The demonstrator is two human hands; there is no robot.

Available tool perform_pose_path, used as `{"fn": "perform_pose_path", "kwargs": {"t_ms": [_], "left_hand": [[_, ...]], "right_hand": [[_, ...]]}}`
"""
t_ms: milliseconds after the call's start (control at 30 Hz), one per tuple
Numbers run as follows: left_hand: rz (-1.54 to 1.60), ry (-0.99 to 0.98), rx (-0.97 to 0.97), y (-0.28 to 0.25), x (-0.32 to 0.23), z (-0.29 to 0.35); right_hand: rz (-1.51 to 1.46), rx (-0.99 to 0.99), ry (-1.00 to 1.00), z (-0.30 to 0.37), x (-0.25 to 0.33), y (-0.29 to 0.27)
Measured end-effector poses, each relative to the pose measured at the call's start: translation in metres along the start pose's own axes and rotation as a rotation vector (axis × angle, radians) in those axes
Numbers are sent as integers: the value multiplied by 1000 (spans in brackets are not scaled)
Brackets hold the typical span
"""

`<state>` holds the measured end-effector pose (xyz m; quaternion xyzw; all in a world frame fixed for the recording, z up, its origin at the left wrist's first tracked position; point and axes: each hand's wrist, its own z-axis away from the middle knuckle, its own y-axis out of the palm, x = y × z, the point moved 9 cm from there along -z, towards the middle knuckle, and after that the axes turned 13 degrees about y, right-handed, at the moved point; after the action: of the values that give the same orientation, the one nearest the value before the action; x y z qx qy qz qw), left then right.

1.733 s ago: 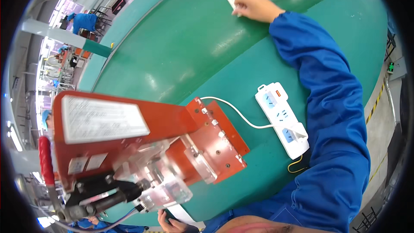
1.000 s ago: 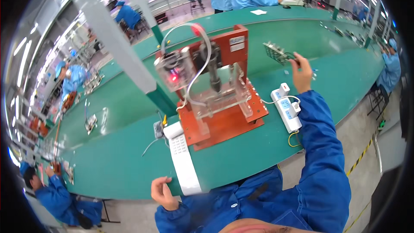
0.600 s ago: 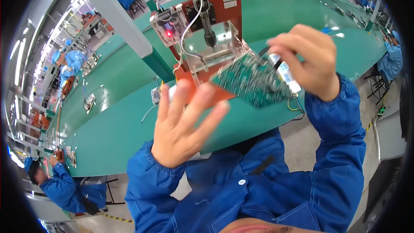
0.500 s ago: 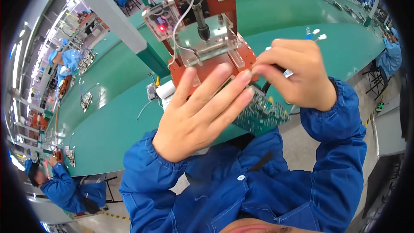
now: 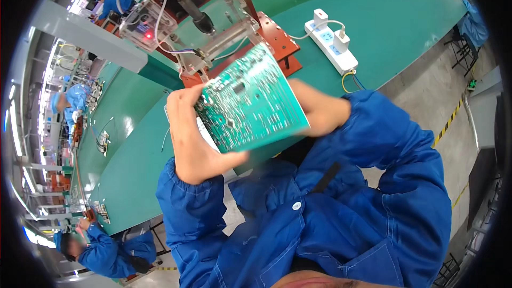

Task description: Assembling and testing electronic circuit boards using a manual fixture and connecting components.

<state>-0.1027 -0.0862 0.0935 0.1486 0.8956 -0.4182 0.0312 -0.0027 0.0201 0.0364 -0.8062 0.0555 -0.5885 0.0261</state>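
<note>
A green circuit board, its face dotted with many solder points, is held up tilted between my two hands. My left hand grips its left and lower edge, thumb lying along the bottom. Behind the right edge is my right hand, closed on the board with its fingers mostly hidden. Just beyond the board stands a red bench machine with a clear plastic guard, a dark vertical spindle and a small clear control box with a red light.
A white power strip with two plugs lies on the green table right of the machine. A grey post rises at the left. Several people in blue sit at benches, one person at lower left.
The board has come up from low by the machine and now shows its soldered face. Both hands have closed on its edges. The view has shifted, bringing the power strip into sight.
</note>
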Motion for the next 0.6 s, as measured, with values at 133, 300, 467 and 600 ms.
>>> {"fn": "perform_pose_path", "kwargs": {"t_ms": [133,300,467,600], "left_hand": [[-130,-64,68,14,10,9],[-319,9,231,20,-3,7],[-272,-161,-38,-29,-5,-9],[-376,-5,-220,-54,-4,-44]], "right_hand": [[-36,-242,13,8,-43,38],[-516,-463,234,4,-87,30],[-607,-627,239,-18,-110,4],[-682,-603,247,-58,-113,-6]]}}
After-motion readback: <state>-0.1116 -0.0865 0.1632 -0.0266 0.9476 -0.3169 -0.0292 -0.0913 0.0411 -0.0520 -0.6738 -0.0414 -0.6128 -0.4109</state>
